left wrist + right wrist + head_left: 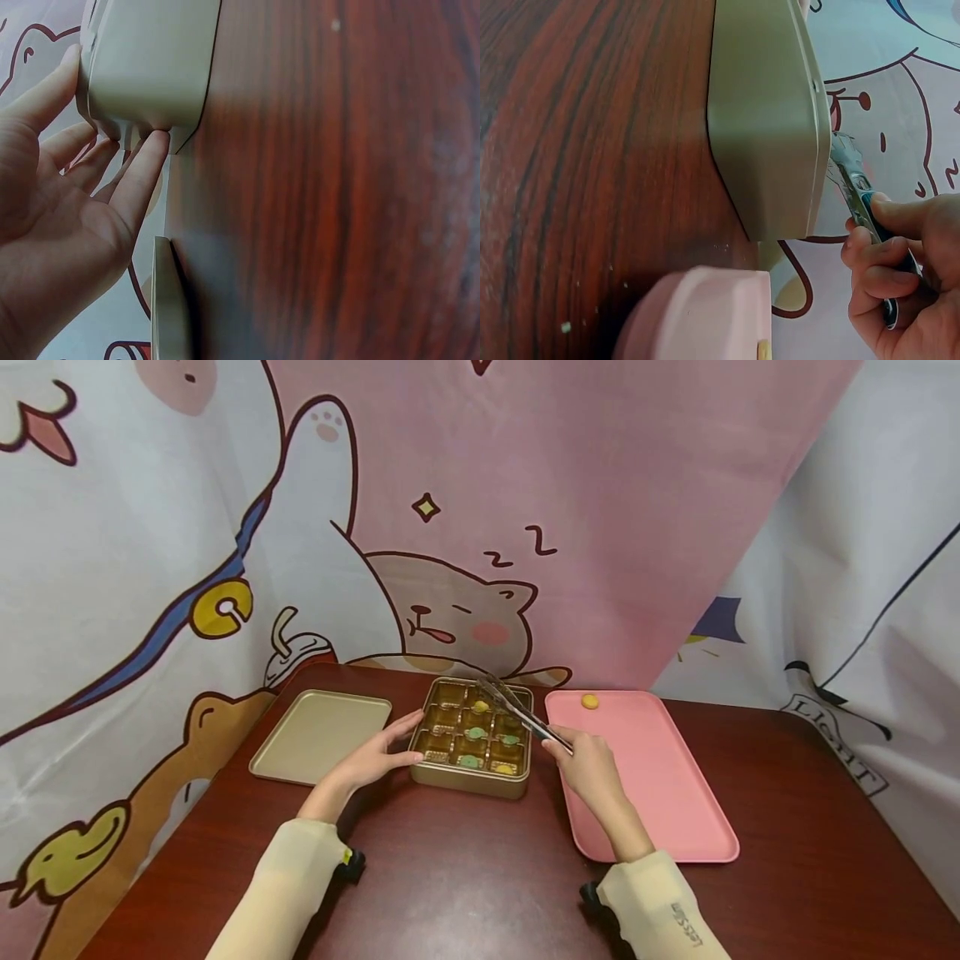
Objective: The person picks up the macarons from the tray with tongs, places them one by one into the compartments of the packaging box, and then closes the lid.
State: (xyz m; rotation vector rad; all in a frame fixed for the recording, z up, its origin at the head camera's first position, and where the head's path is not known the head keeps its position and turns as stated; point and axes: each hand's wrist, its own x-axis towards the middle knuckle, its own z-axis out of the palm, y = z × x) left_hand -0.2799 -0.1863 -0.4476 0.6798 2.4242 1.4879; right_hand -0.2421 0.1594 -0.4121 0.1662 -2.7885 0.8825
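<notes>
A gold tin point(468, 779) with a divided insert stands mid-table. Several compartments hold small round pieces that look like cookies, such as a green one point(476, 733) and a yellow one point(481, 706). My left hand point(378, 756) rests on the tin's left side, fingers extended against the wall and thumb by the near rim. My right hand point(592, 772) grips metal tongs point(861, 199) with dark handles beyond the tin's right side. In the head view the tongs' tips lie over the back right compartments; whether they pinch a piece, I cannot tell.
A pink tray point(660, 768) lies to the right, with one yellow round piece point(590, 702) near its back edge. On the left lies a flat gold tray or lid point(322, 735). A printed cloth point(600, 527) hangs right behind the dark wooden table point(450, 877).
</notes>
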